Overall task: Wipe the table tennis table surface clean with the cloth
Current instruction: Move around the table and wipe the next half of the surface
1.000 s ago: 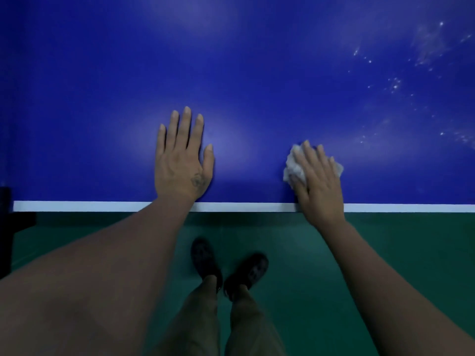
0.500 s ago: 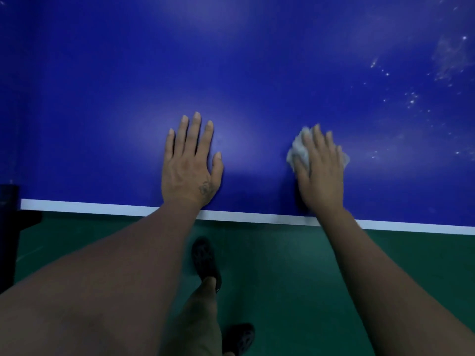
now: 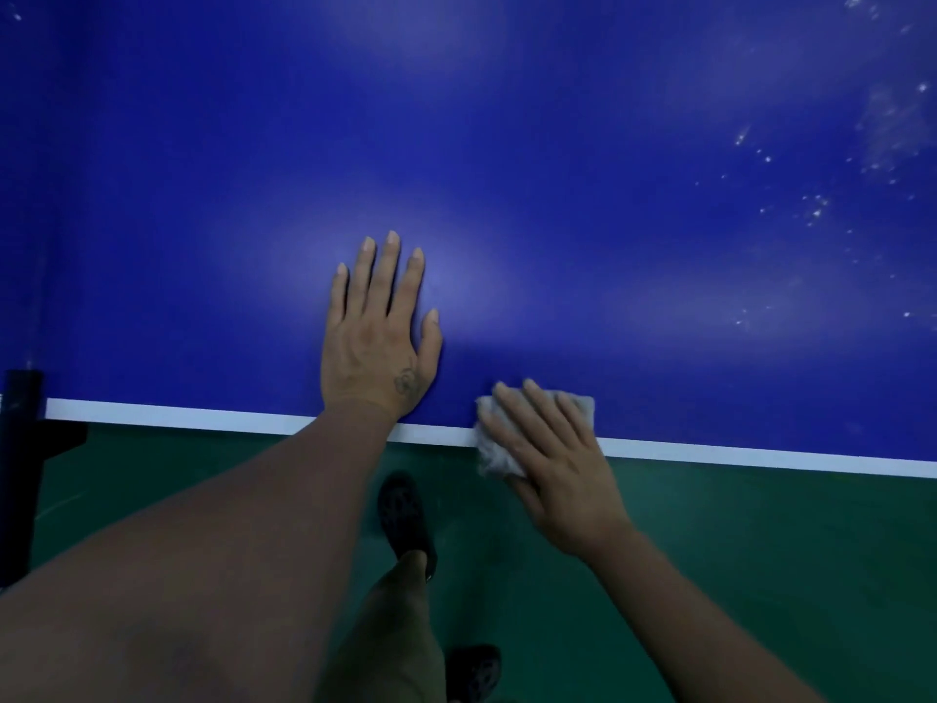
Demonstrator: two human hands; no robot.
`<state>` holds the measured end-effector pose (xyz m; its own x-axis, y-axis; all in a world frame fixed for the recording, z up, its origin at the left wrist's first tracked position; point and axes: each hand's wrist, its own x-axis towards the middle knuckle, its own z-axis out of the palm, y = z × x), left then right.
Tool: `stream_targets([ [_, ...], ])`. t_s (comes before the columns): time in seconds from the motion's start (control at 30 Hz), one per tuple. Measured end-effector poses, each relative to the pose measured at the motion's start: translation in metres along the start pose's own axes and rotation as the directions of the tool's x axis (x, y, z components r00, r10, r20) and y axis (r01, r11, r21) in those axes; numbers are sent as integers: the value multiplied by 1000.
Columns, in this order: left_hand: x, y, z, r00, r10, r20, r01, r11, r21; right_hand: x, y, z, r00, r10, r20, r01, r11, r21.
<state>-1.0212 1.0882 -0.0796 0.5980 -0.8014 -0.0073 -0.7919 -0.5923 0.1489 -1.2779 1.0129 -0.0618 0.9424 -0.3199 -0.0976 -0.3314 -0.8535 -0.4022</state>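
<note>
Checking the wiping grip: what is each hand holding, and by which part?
The right hand presses the cloth flat under straight fingers at the table's white edge, covering its middle. The left hand holds nothing, resting flat on the table.

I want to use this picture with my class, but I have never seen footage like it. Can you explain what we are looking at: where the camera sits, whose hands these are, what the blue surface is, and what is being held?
The camera is worn on a person's head and looks forward and down, so you see that person's own arms, legs and shoes. No machine is involved. The blue surface is a table tennis table with a white line along its near edge, and the green below it is the floor. The left hand lies flat on the table, fingers straight. The right hand presses a pale crumpled cloth at the table's edge, and part of the cloth hangs past the white line. White specks dot the table at upper right, so that area looks not yet wiped.
</note>
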Motion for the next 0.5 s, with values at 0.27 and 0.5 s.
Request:
stream_targets([
  [0.27,0,0,-1,1000,5,-10,-5,1000,-12,109,26,-7,842,465,-272,-471,881,49],
  [0.5,-2,-2,-2,999,11,-30,-12,999,-44,69,-22,15,964,198,-177,-198,980,19],
])
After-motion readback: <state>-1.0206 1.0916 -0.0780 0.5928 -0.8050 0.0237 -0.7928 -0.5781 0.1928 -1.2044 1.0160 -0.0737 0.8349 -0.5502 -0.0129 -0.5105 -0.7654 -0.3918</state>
